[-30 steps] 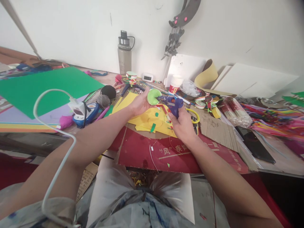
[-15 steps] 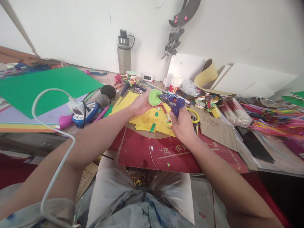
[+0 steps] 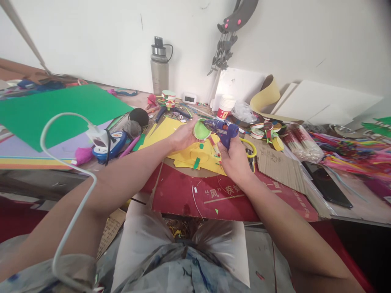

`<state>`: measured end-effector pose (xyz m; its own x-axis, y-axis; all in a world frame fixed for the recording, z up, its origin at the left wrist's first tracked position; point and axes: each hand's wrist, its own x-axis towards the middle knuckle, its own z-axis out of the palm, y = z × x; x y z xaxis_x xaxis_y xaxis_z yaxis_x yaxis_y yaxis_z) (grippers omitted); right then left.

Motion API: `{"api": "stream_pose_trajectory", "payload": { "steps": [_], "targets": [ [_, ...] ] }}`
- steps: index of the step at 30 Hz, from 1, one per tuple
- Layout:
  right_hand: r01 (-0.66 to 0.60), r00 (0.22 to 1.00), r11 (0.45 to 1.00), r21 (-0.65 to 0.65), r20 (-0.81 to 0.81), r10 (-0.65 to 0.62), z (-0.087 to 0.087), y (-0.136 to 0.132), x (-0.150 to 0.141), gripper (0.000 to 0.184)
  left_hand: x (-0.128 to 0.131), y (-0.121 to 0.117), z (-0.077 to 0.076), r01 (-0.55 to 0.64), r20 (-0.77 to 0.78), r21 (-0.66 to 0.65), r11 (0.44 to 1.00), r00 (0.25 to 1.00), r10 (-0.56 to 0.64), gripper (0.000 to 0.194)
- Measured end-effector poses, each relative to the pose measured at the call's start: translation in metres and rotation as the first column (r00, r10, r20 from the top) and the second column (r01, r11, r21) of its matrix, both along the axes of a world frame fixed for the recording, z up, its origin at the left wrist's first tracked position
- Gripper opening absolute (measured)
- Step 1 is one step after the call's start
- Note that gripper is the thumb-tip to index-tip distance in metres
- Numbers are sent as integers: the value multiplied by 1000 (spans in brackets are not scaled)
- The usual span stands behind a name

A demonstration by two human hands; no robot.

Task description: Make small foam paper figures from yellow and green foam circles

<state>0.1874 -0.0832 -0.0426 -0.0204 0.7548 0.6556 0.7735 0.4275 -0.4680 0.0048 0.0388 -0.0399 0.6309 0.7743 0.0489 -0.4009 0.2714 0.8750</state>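
My left hand (image 3: 184, 136) is closed on a small round piece, light green with a pale rim (image 3: 202, 130); whether it is a lid or a cut cup bottom I cannot tell. In my right hand (image 3: 235, 160) is a blue-purple hot glue gun (image 3: 226, 131), its nozzle pointing left at the upper edge of the green piece. Below both hands lie yellow paper sheets (image 3: 183, 156) with small green scraps (image 3: 196, 163) on them. Under the sheets is a red printed cardboard (image 3: 183, 195).
A grey water bottle (image 3: 159, 71) stands by the wall, with paper cups (image 3: 226, 106) to its right. Yellow-handled scissors (image 3: 252, 148) lie beside my right hand. A black phone (image 3: 328, 185), pipe cleaners (image 3: 339, 146) and a green sheet (image 3: 67, 110) flank the work area. A white cable (image 3: 76, 215) crosses my left arm.
The green piece has turned and shifted slightly right and down in my left hand, showing more of its pale rim. The glue gun stays nearly where it was.
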Motion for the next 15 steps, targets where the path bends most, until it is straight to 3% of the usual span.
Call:
{"api": "stream_pose_trajectory", "payload": {
  "steps": [8,15],
  "targets": [
    [43,999,999,6,13,-43,-1,-2,4,57,-6,7,6,-83,52,-31,996,995,84,72],
    [-28,998,999,-24,61,30,-7,-3,0,49,-6,7,12,-153,122,-8,988,981,153,68]
  ]
}}
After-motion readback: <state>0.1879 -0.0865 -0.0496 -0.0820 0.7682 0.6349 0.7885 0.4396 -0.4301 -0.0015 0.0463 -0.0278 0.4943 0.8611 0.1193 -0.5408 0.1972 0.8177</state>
